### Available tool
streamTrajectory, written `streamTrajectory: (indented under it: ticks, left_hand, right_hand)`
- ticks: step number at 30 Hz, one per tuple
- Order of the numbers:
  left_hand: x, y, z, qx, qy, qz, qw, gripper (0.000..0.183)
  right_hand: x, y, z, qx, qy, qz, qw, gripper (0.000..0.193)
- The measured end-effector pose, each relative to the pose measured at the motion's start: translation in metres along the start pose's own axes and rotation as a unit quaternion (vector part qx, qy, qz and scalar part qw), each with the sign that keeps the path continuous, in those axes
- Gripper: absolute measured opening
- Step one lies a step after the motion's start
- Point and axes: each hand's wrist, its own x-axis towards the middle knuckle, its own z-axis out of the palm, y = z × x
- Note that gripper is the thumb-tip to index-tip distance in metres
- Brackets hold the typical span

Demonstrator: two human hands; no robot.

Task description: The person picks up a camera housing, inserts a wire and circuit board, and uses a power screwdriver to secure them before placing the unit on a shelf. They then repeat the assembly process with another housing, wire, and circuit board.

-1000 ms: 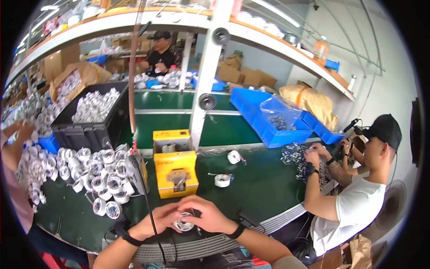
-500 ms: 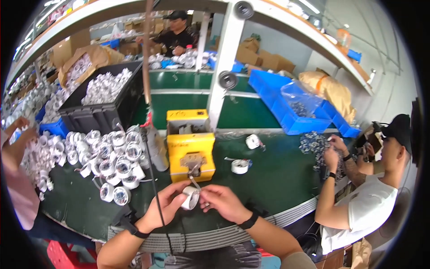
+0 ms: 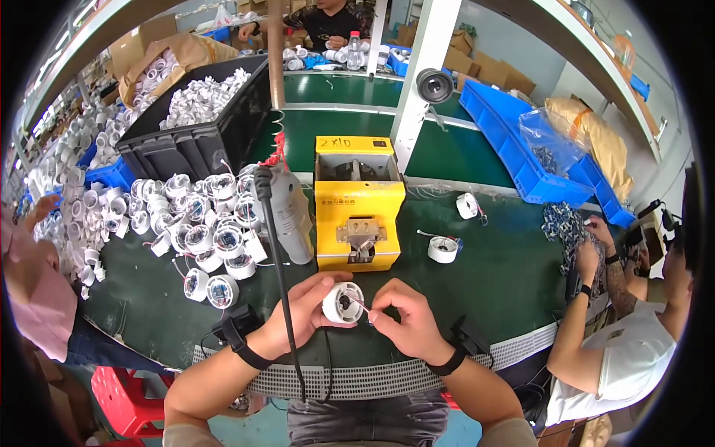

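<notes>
The left hand [image 3: 307, 304] grips a white housing [image 3: 343, 303] whose wires [image 3: 359, 301] the right hand [image 3: 408, 320] pinches at three o'clock, yellow machine [image 3: 359, 205] at twelve.

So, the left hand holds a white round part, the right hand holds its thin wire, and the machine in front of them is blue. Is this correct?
The colour is wrong: the head view shows the machine is yellow, not blue. The left hand does hold the white round part, and the right hand its thin wire.
</notes>
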Motion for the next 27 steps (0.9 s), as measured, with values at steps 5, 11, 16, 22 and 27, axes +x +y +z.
streamTrajectory:
  ticks: [5, 11, 16, 22, 27]
  left_hand:
    - [-0.001, -0.001, 0.003, 0.019, 0.027, 0.001, 0.999, 0.041]
    - [0.0, -0.008, 0.003, 0.062, 0.008, 0.002, 0.998, 0.032]
    - [0.002, -0.013, 0.0, 0.044, 0.034, 0.101, 0.993, 0.029]
    - [0.001, -0.015, -0.001, 0.097, 0.071, 0.12, 0.985, 0.028]
    - [-0.001, -0.019, -0.003, 0.124, 0.016, 0.166, 0.978, 0.03]
  right_hand:
    - [0.0, -0.007, 0.006, -0.072, 0.0, -0.041, 0.997, 0.006]
    - [-0.002, -0.015, 0.013, -0.008, 0.062, 0.095, 0.993, 0.017]
    - [0.001, -0.015, 0.002, -0.149, 0.082, -0.035, 0.985, 0.029]
    - [-0.001, -0.018, -0.001, -0.123, 0.05, -0.016, 0.991, 0.018]
    - [0.001, -0.017, -0.003, 0.171, -0.017, 0.113, 0.979, 0.016]
